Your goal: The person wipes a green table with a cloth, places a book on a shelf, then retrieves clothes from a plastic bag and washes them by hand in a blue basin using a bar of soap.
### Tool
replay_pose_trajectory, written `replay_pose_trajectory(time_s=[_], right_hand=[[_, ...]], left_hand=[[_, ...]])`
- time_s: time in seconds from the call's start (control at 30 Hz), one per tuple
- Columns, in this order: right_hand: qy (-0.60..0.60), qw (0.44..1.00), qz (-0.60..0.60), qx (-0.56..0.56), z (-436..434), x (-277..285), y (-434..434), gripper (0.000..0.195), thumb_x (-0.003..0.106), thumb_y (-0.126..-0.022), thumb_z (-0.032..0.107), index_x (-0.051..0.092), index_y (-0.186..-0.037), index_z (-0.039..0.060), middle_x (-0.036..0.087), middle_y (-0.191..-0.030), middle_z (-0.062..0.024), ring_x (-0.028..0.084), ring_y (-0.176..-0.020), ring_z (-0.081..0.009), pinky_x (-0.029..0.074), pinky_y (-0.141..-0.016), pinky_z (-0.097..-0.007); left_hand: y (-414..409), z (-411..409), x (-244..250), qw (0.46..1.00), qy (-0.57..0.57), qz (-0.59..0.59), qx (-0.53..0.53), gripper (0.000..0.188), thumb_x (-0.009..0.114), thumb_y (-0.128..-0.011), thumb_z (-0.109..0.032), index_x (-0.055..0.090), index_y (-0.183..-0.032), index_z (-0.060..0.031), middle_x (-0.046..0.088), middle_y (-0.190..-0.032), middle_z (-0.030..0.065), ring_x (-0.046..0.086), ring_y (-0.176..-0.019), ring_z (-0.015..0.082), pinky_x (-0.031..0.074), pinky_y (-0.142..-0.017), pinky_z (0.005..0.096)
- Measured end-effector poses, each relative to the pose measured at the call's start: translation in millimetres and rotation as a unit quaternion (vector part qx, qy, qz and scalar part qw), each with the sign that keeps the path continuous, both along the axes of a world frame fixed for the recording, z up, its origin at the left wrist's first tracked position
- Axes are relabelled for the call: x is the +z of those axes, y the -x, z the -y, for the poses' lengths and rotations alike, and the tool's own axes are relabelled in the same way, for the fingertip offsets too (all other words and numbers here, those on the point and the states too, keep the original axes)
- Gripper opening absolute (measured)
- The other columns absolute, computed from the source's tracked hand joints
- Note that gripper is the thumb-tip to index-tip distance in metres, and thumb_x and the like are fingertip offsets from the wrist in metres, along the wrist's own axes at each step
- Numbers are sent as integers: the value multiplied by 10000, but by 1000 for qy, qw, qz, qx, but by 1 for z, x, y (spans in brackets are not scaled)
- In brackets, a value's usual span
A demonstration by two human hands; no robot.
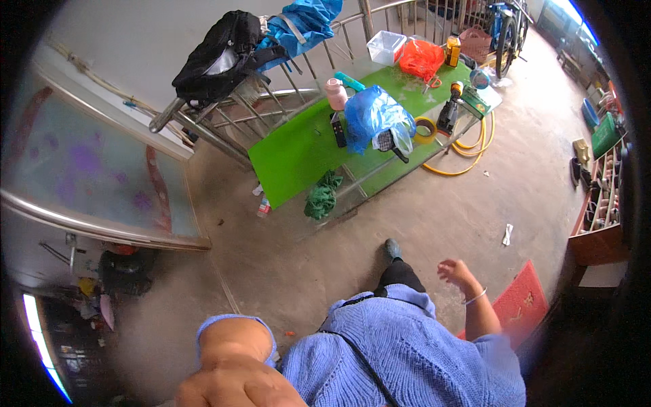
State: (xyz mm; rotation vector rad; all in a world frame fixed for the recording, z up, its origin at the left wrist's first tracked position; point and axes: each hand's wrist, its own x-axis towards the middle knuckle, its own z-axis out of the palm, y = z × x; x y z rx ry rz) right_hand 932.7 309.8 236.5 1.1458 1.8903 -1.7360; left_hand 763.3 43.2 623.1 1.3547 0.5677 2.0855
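Observation:
My left hand [241,382] is very close to the camera at the bottom edge. Its back shows, while the fingers are cut off by the frame. To the right, my right hand [456,273] hangs over the concrete floor, its fingers loosely curled and somewhat apart with nothing in them. Ahead of me stands a glass-topped table [356,203] with a green sheet [287,157] on it. A crumpled green mesh bag [321,197] lies at its near corner. Farther along are a blue plastic bag [374,114], a black remote control [337,130], a pink bottle [335,94] and a roll of tape [432,129].
Red-handled scissors [434,83], a red plastic bag [421,57] and a clear plastic box [385,48] sit toward the table's far end. A yellow hose [473,160] coils on the floor beside it. Behind, a metal railing [290,96] carries a black backpack [218,56]. A red mat [519,300] lies at right.

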Motion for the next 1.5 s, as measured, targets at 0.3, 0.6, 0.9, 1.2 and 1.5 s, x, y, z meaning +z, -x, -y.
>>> replay_pose_trajectory(time_s=[0.3, 0.6, 0.9, 1.2, 1.5], right_hand=[[-70, 992, -103, 25, -106, 14, 153, 191, 527, -781, 136, 565, -848, -39, 591, -710, -79, 555, -631, -143, 446, -588, -268], [15, 993, -53, -109, -116, 5, 161, 176, 519, -778, 128, 558, -827, -36, 571, -679, -60, 535, -614, -130, 434, -559, -256], [31, 923, 176, -342, -55, 22, 91, 193, 518, -792, 124, 537, -937, -2, 594, -755, -82, 570, -619, -148, 441, -507, -251], [-86, 984, 36, -149, -82, -88, 263, 456, 614, -744, 178, 426, -1113, -13, 532, -949, -145, 536, -831, -204, 449, -687, -288], [-18, 961, -186, -202, -99, -75, 448, 995, 749, -591, 124, 79, -1319, 24, 272, -1261, -216, 436, -1049, -245, 406, -838, -315]], left_hand=[[105, -100, -9, 992, 102, -76, 22, 101, 571, -751, -84, 580, -652, -101, 592, -699, 88, 531, -525, 165, 359, -551, 225], [290, -161, -325, 603, 701, -320, 207, 546, 589, -699, -145, 410, -1211, -213, 228, -1275, 263, 305, -1153, 379, 294, -947, 398], [321, -274, -464, 508, 792, -313, 129, 543, 619, -692, -396, 431, -1190, -284, 96, -1350, 205, 121, -1232, 411, 204, -968, 516], [455, -294, -408, 670, 627, -179, 354, 195, 613, -628, -129, 558, -800, -56, 591, -767, 144, 568, -729, 285, 444, -661, 356], [442, -282, -360, 770, 589, -76, 234, 175, 551, -640, -12, 556, -812, -47, 581, -740, 77, 544, -639, 171, 440, -610, 284]])
